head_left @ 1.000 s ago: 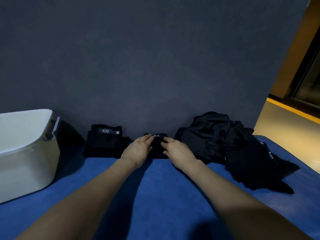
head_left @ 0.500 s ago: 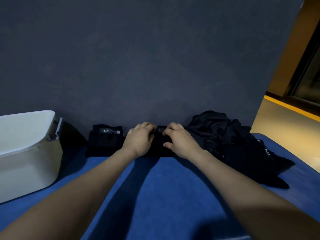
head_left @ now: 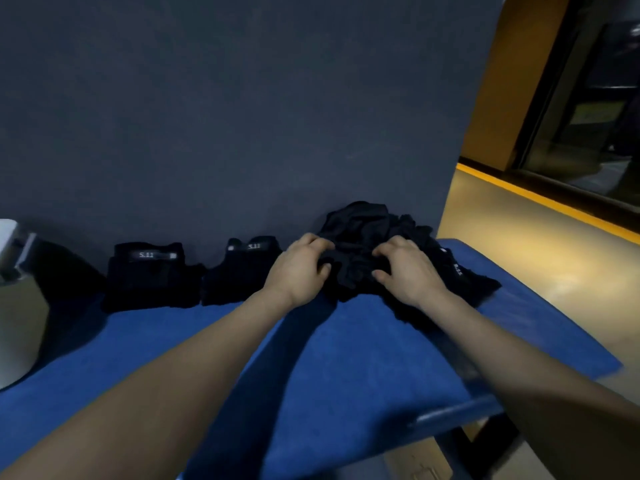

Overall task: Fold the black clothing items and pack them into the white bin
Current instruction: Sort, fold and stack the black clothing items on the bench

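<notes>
Gripping the loose black pile (head_left: 377,244) at the desk's (head_left: 346,368) far right — left hand (head_left: 299,268) and right hand (head_left: 407,270) both bunch fabric. Soft, light, floppy — best pinched at a waistband edge.

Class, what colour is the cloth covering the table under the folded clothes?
Blue. The table cover shows plainly in the head view, the only view given.

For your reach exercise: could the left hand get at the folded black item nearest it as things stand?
Probably yes. The left hand grips the unfolded pile, and the folded item lies right beside it on the blue table with nothing between.
</notes>
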